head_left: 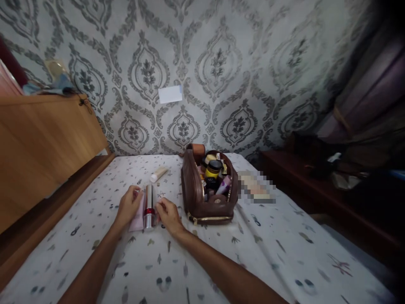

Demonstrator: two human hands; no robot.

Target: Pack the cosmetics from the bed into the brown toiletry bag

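On the patterned white bedsheet [272, 249] lie a silver tube with a red band [149, 207] and a pale pink tube [138, 215] beside it. My left hand [128, 207] rests on the pink tube's left side with fingers curled against it. My right hand [168, 215] touches the silver tube from the right, fingers bent. An open brown cosmetic bag [193, 190] stands just right of my right hand, filled with several bottles and tubes. A small cream tube [158, 174] lies farther back on the sheet.
A wooden headboard and bed rail [47, 147] run along the left. A patterned wall [221, 76] rises behind the bed. A dark low bench with dark items [316, 177] stands at the right. A blurred flat object [256, 188] lies right of the bag.
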